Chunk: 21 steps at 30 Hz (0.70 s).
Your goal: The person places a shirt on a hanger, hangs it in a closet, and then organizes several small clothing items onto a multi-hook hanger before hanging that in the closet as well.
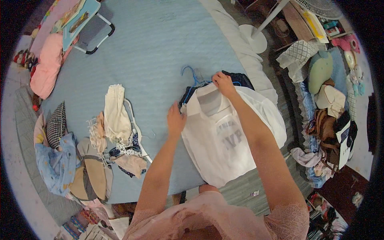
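On the bed (152, 60), shirt (206, 160) (white).

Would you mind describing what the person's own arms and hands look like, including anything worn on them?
The left hand and right hand are ungloved, and the forearms are uncovered. The pale pink top has short sleeves with a lacy texture and edge. No watch or bracelet shows; rings and nail details are too small to tell.
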Motion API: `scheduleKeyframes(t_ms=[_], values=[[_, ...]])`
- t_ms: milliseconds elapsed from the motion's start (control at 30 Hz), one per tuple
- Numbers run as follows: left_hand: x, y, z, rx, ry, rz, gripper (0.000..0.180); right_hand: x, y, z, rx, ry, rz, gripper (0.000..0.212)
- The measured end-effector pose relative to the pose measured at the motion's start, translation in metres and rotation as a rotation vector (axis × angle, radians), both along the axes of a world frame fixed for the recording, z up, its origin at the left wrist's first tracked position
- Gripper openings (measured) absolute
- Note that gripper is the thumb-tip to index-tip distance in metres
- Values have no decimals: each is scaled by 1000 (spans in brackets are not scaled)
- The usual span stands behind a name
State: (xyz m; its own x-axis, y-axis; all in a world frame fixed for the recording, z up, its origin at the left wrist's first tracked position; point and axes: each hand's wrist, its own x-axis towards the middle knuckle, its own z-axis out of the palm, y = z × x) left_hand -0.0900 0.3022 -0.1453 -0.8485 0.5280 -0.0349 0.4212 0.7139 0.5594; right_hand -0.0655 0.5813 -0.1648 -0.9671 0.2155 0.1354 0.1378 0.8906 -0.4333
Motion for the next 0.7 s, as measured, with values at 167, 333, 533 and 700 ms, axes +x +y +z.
scheduleKeyframes(t_ms=[167,333,533,700], values=[[9,2,-9,-102,-50,-55,53,2,-16,23,-22,-233,-67,17],[20,7,21,124,-28,22,41,40,-9,34,20,73,99,18],[35,60,127,434,-20,-31,33,83,-38,130,-101,119,147,13],[70,73,218,630,-428,-36,28,137,-60,229,-65,285,100,12]])
